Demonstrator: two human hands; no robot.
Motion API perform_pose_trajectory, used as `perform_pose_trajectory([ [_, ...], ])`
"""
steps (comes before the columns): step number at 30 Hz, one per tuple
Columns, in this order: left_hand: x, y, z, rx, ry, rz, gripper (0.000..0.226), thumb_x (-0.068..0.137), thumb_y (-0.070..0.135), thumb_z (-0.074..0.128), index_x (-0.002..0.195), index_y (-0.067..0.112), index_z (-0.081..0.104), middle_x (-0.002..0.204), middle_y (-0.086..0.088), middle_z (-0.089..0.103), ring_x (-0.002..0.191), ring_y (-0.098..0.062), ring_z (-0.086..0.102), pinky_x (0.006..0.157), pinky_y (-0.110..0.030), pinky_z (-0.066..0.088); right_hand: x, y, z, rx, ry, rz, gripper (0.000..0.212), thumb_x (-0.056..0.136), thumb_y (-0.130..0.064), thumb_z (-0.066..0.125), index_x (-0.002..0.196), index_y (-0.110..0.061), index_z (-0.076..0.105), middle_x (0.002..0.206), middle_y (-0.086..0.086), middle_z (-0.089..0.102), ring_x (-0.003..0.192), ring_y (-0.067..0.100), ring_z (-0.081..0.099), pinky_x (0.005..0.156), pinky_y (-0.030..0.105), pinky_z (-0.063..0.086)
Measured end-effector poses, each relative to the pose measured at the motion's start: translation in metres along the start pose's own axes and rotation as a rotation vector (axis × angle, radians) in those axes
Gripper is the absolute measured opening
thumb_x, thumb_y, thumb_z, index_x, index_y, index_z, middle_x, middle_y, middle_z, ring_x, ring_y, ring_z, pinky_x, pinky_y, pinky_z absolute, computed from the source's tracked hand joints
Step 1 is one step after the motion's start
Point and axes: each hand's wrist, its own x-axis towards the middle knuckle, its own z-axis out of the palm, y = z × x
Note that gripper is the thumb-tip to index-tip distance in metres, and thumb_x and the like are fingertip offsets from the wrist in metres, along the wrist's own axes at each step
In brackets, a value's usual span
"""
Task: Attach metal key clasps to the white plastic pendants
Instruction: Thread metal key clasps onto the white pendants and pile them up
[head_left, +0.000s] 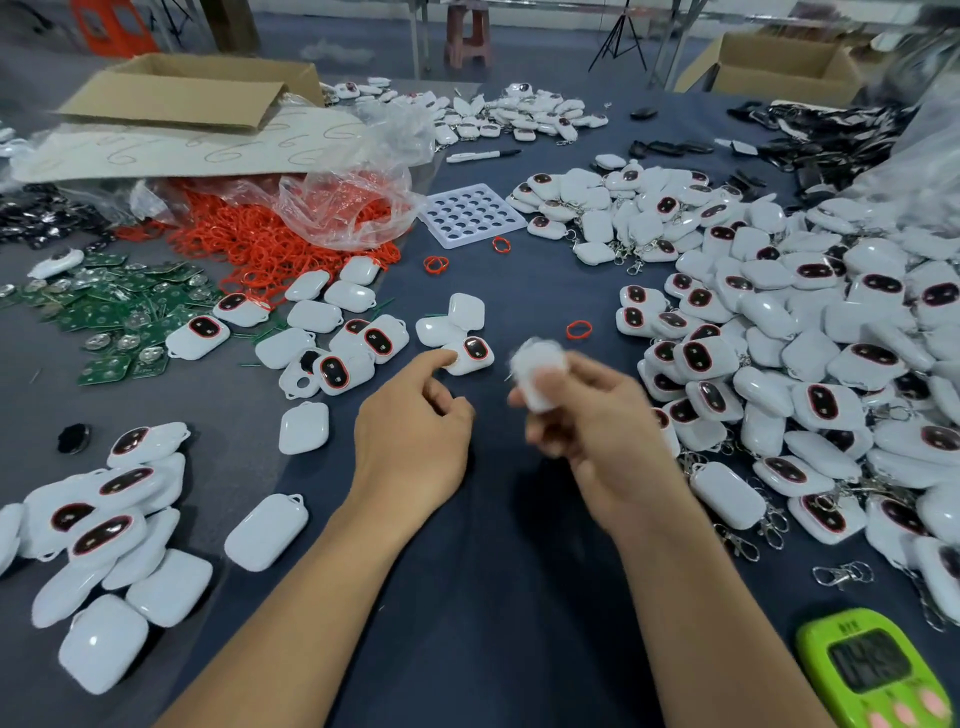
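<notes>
Our right hand (597, 431) grips a white pendant (537, 376) between the thumb and the fingers, over the table (498, 597). The pendant is blurred, so we cannot tell more about it. Our left hand (415, 436) holds nothing. Its forefinger is stretched forward and the tip touches a second pendant (470, 356), which lies face up on the table. The other fingers are loosely curled. At the right lies a big heap (831, 364) of pendants, many with clasps (773, 525) already on. One loose clasp (842, 574) lies near the green timer (872, 670). At the left we see a smaller group (104, 540) of pendants, red rings (260, 244) and green boards (119, 306).
</notes>
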Motion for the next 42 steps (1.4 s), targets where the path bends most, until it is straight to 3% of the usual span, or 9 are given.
perform_pose_trajectory([
  [3, -0.001, 0.0, 0.0, 0.03, -0.02, 0.003, 0.043, 0.084, 0.017, 0.059, 0.118, 0.043, 0.065, 0.079, 0.023, 0.064, 0.081, 0.003, 0.057, 0.068, -0.017, 0.038, -0.004, -0.013, -0.032, 0.704, -0.263, -0.174, 0.047, 0.077, -0.003, 0.082, 0.12, -0.02, 0.073, 0.127, -0.002, 0.071, 0.097, 0.011, 0.069, 0.08, 0.023, 0.049],
  [5, -0.002, 0.001, 0.0, 0.042, -0.026, 0.013, 0.043, 0.085, 0.015, 0.057, 0.118, 0.041, 0.065, 0.078, 0.018, 0.063, 0.081, -0.002, 0.057, 0.069, -0.021, 0.04, -0.004, -0.014, -0.036, 0.783, -0.27, -0.169, 0.057, 0.078, 0.004, 0.077, 0.129, -0.021, 0.072, 0.131, -0.004, 0.071, 0.102, 0.009, 0.07, 0.084, 0.023, 0.051],
  [9, 0.0, 0.003, 0.006, 0.276, -0.013, 0.162, 0.048, 0.084, 0.019, 0.06, 0.13, 0.031, 0.059, 0.102, 0.011, 0.051, 0.102, -0.015, 0.047, 0.082, -0.029, 0.037, 0.001, -0.001, -0.013, 0.213, -0.006, -0.044, 0.038, 0.083, 0.011, 0.064, 0.099, -0.019, 0.081, 0.099, 0.005, 0.079, 0.077, 0.01, 0.067, 0.08, 0.025, 0.049],
  [14, 0.019, 0.004, 0.01, 0.422, -0.029, 0.302, 0.05, 0.089, 0.03, 0.067, 0.137, 0.02, 0.055, 0.137, -0.001, 0.05, 0.119, -0.027, 0.049, 0.1, -0.039, 0.04, -0.001, 0.004, -0.001, -0.2, -0.043, -0.077, 0.036, 0.08, 0.009, 0.064, 0.089, -0.022, 0.08, 0.087, 0.004, 0.08, 0.079, 0.006, 0.069, 0.077, 0.019, 0.052],
  [20, 0.029, 0.0, 0.011, 0.26, -0.015, 0.304, 0.014, 0.101, 0.028, 0.057, 0.11, 0.026, 0.067, 0.115, 0.005, 0.06, 0.104, -0.018, 0.056, 0.086, -0.034, 0.043, 0.001, 0.012, 0.007, -0.453, 0.077, -0.129, 0.041, 0.084, 0.0, 0.066, 0.102, -0.036, 0.077, 0.097, -0.013, 0.08, 0.091, 0.0, 0.073, 0.078, 0.016, 0.053],
  [25, 0.027, -0.004, 0.003, 0.003, -0.073, 0.277, 0.03, 0.102, 0.036, 0.051, 0.078, 0.025, 0.065, 0.074, 0.008, 0.063, 0.074, -0.01, 0.053, 0.064, -0.03, 0.036, 0.003, 0.016, 0.007, -0.559, 0.097, -0.167, 0.06, 0.085, -0.009, 0.071, 0.135, -0.041, 0.063, 0.123, -0.024, 0.069, 0.108, -0.004, 0.068, 0.094, 0.022, 0.056],
  [30, 0.015, 0.006, 0.0, -0.166, -0.213, 0.247, 0.015, 0.09, 0.048, 0.06, 0.093, 0.046, 0.075, 0.083, 0.022, 0.074, 0.077, -0.004, 0.069, 0.074, -0.03, 0.056, 0.0, 0.018, 0.008, -0.657, 0.085, -0.262, 0.029, 0.087, -0.017, 0.074, 0.108, -0.037, 0.074, 0.094, -0.02, 0.077, 0.087, 0.003, 0.073, 0.077, 0.019, 0.057],
  [35, -0.002, 0.008, 0.009, -0.069, -0.093, 0.266, 0.016, 0.093, 0.039, 0.069, 0.107, 0.044, 0.073, 0.095, 0.031, 0.07, 0.092, 0.009, 0.062, 0.08, -0.005, 0.044, -0.004, 0.0, 0.004, -0.679, 0.319, -0.425, 0.026, 0.09, -0.013, 0.075, 0.096, -0.037, 0.068, 0.088, -0.025, 0.07, 0.078, 0.002, 0.066, 0.071, 0.012, 0.049],
  [42, -0.061, 0.029, 0.021, 0.145, -0.421, 0.605, 0.057, 0.089, 0.054, 0.06, 0.143, 0.036, 0.053, 0.149, 0.021, 0.049, 0.136, 0.0, 0.041, 0.113, -0.016, 0.024, -0.052, -0.031, -0.034, -0.766, 0.423, -0.333, 0.024, 0.094, -0.015, 0.068, 0.091, -0.036, 0.058, 0.083, -0.018, 0.067, 0.073, -0.002, 0.059, 0.062, 0.01, 0.041],
])
